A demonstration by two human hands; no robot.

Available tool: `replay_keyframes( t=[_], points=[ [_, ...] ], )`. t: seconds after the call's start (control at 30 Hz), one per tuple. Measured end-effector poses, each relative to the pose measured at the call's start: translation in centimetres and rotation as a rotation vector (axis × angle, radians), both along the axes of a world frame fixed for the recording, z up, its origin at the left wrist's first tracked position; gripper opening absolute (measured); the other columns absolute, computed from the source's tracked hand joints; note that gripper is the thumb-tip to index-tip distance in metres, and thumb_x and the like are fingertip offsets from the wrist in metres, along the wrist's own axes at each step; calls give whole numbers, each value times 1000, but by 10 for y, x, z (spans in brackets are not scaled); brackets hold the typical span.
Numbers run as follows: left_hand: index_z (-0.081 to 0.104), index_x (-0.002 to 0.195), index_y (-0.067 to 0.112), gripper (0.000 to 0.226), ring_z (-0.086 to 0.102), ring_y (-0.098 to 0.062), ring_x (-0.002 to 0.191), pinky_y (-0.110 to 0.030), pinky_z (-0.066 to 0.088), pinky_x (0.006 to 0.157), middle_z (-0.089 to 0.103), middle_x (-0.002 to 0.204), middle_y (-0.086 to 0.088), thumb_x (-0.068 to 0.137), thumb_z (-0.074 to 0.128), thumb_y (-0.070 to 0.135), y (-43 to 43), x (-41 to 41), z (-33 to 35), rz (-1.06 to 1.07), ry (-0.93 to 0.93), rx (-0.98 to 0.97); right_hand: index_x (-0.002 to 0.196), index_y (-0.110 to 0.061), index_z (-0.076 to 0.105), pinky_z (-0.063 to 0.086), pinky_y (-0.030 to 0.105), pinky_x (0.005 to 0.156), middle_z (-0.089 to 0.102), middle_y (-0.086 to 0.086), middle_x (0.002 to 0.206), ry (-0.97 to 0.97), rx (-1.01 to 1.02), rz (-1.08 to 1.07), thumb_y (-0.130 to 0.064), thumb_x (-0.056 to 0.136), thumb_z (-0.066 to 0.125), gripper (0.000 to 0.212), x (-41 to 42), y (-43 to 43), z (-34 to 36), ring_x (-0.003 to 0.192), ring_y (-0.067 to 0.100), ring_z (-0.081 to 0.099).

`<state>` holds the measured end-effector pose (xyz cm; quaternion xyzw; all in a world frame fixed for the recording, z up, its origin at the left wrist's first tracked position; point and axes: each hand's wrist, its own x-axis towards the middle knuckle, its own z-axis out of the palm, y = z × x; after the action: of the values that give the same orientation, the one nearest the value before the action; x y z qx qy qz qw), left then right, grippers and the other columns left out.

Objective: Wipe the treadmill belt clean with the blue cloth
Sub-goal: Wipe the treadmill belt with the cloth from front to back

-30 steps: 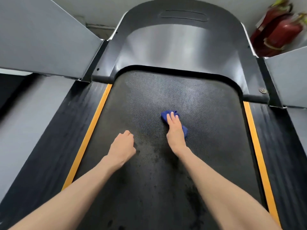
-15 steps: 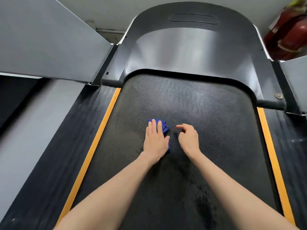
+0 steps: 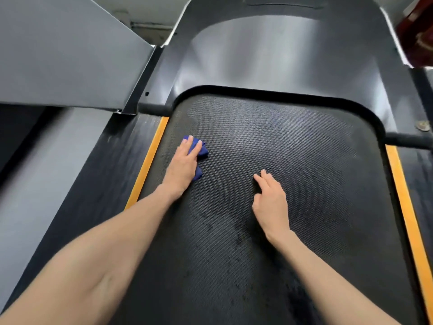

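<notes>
Left hand (image 3: 181,165) lies flat on the blue cloth (image 3: 203,152), fingers straight and close together, pressing it onto the treadmill belt (image 3: 293,146); no curl round it, just a palm-down press. The cloth is bunched under the fingers and palm, with blue showing past the fingertips and along the thumb side. It sits on the belt's left part, near the left edge, a little short of the belt's curved front end. The left orange strip (image 3: 150,160) runs just beside that belt edge, near the hand but not touching the cloth.

Right hand (image 3: 270,200) is over the belt's middle, well apart from the cloth, holding nothing; two fingers point forward, the rest are loosely bent. Can't tell if it touches the belt. Dark wet-looking spots (image 3: 236,235) mark the belt nearer the person than both hands. The right orange strip (image 3: 403,202) follows the belt's right edge. A black motor hood (image 3: 269,55) sits past the belt's front end. Beyond the belt's left front corner is a grey panel (image 3: 58,55); beyond its right front corner, a blurred red object (image 3: 419,31).
</notes>
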<state>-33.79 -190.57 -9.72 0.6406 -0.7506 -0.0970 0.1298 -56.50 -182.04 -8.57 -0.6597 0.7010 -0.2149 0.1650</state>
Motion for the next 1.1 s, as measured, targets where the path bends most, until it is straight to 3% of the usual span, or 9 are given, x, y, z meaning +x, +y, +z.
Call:
replay_keyframes(
  t=[0.27, 0.47, 0.6, 0.73, 0.8, 0.9, 0.97, 1.03, 1.1],
  points=[
    [30, 143, 1, 47, 18, -32, 142, -30, 9, 114, 22, 151, -22, 97, 40, 6, -52, 15, 8, 211, 29, -22, 132, -10, 51, 23, 32, 113, 42, 9, 144, 49, 17, 60, 9, 78, 48, 57, -7, 2, -3, 135, 23, 36],
    [36, 141, 0, 54, 24, -28, 141, -25, 10, 114, 27, 150, -19, 90, 53, 9, -33, 6, 11, 208, 176, -25, 126, -6, 56, 23, 34, 113, 47, 11, 139, -47, -41, -47, 10, 77, 48, 52, 4, 2, -4, 133, 26, 40],
    [51, 130, -1, 44, 41, -33, 131, -24, 17, 112, 45, 139, -20, 88, 53, 12, 23, -29, 7, -202, 218, -60, 122, -4, 59, 25, 38, 114, 50, 13, 137, -71, -75, -118, 4, 77, 42, 49, 13, 3, -9, 131, 28, 42],
    [52, 130, 4, 41, 38, -24, 133, -27, 22, 113, 45, 141, -14, 93, 40, 18, 82, -33, -1, -673, 78, -19, 123, -4, 57, 32, 41, 109, 51, 15, 135, 67, -81, -34, -9, 74, 30, 56, 6, 5, -15, 127, 30, 47],
    [54, 129, 5, 40, 40, -25, 132, -29, 22, 113, 48, 139, -14, 94, 38, 14, 75, -18, -3, -744, -1, -80, 124, -4, 56, 35, 42, 107, 52, 15, 134, 130, -89, 16, -13, 72, 26, 60, 2, 6, -15, 125, 30, 49],
    [52, 129, 2, 49, 38, -31, 132, -32, 17, 116, 46, 139, -18, 81, 52, 0, 38, 13, -4, -382, -27, -124, 128, -5, 53, 28, 40, 111, 48, 14, 138, 110, -79, 18, -9, 76, 30, 57, 2, 7, -13, 130, 29, 44],
    [48, 132, -1, 62, 35, -40, 133, -36, 18, 114, 40, 141, -23, 72, 63, -10, 22, 29, -1, -123, 28, -43, 132, -5, 49, 21, 38, 115, 42, 13, 143, 62, -59, 2, 1, 79, 41, 54, 4, 8, -14, 135, 27, 36],
    [48, 132, -1, 51, 34, -40, 134, -34, 19, 113, 38, 143, -23, 83, 57, -7, 21, 25, 1, 5, 74, 1, 135, -6, 46, 16, 37, 118, 37, 11, 146, 30, -44, -3, 7, 80, 46, 56, 6, 9, -14, 138, 24, 30],
    [50, 131, -1, 47, 38, -37, 132, -32, 21, 113, 41, 142, -21, 84, 55, -3, 35, 9, 4, -4, 84, -17, 136, -7, 45, 12, 35, 118, 35, 10, 147, 5, -38, -12, 7, 80, 45, 57, 7, 8, -12, 140, 23, 27]
  ],
)
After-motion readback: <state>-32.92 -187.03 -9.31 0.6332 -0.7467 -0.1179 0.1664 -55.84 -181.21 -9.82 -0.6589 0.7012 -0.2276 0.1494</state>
